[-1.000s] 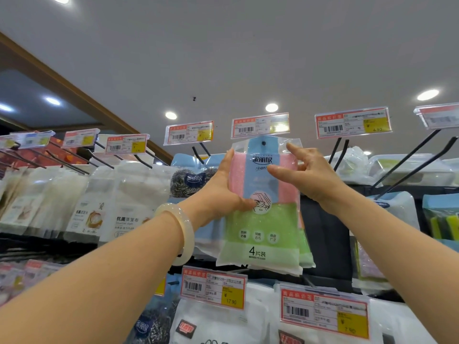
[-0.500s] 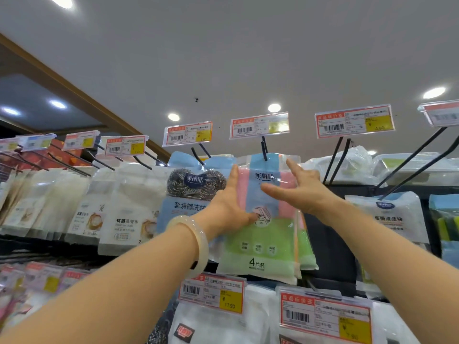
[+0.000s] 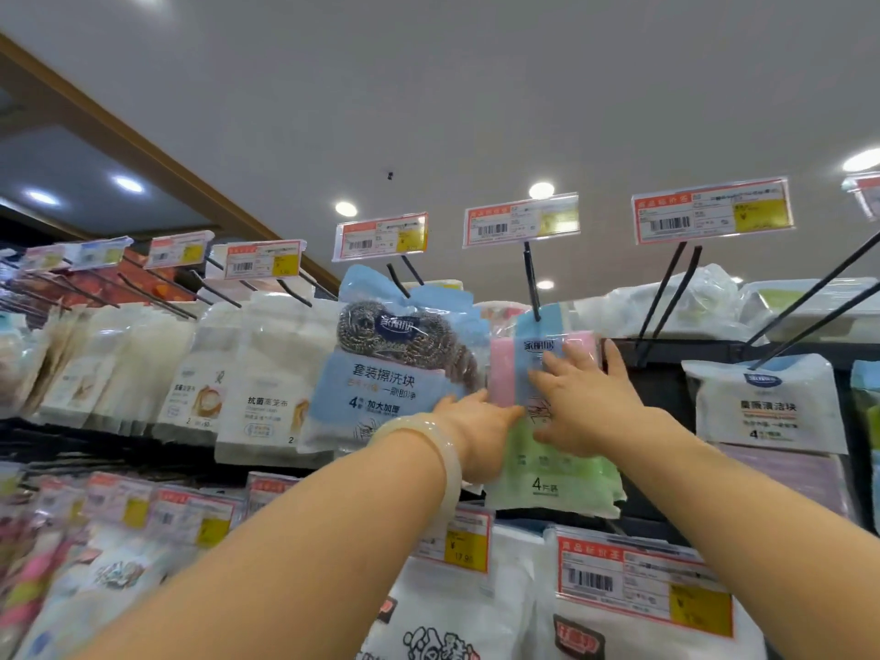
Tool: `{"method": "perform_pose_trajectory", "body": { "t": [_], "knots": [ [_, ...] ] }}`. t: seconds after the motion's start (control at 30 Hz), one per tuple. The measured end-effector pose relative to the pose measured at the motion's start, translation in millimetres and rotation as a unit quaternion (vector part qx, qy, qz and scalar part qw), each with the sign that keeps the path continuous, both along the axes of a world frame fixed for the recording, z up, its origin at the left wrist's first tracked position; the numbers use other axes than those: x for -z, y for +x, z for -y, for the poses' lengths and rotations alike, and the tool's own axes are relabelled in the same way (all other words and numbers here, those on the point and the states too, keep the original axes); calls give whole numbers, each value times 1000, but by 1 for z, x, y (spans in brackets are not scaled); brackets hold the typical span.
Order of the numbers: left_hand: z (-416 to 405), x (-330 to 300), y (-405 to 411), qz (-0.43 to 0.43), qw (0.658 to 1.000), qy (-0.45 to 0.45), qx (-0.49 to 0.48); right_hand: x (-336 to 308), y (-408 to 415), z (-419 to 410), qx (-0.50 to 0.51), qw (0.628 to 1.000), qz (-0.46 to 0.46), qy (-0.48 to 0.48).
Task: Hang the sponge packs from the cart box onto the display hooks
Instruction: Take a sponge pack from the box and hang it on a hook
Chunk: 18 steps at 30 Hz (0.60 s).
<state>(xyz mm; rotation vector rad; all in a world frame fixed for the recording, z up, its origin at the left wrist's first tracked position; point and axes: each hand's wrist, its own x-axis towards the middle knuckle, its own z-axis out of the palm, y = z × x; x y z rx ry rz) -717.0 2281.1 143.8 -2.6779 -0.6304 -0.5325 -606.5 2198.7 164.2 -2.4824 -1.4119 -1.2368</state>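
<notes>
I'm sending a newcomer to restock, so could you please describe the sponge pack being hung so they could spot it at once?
On the top row of display hooks, find the blue steel-wool scourer pack; the sponge pack hangs on the hook immediately to its right, with the left hand and right hand on it. Unlike its neighbours, it is striped pink, blue and green, marked "4".

Sponge pack [image 3: 555,473] reads "4" – scourer pack [image 3: 381,378] also "4" (price tag [image 3: 459,540]: "17.9").
</notes>
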Motion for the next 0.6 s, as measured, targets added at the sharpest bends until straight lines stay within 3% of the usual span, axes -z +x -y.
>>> {"method": "perform_pose_trajectory", "body": {
  "t": [0.1,0.2,0.3,0.43,0.5,0.6],
  "knots": [
    [3,2,-10,6,998,-54,20,-5,-18,3,48,985,-141,-89],
    [7,10,-34,93,992,-60,62,0,-42,3,26,985,-135,-103],
    [6,20,-74,183,979,-34,88,12,-82,4,-42,992,-115,-38],
    [-8,48,-146,178,983,36,-7,40,-149,-5,-211,974,-75,22],
    [-20,76,-188,173,983,27,-48,69,-183,-31,-257,964,-68,1],
    [-44,133,-259,144,980,-24,-138,134,-247,-78,-303,939,-138,-83]
  ]
}}
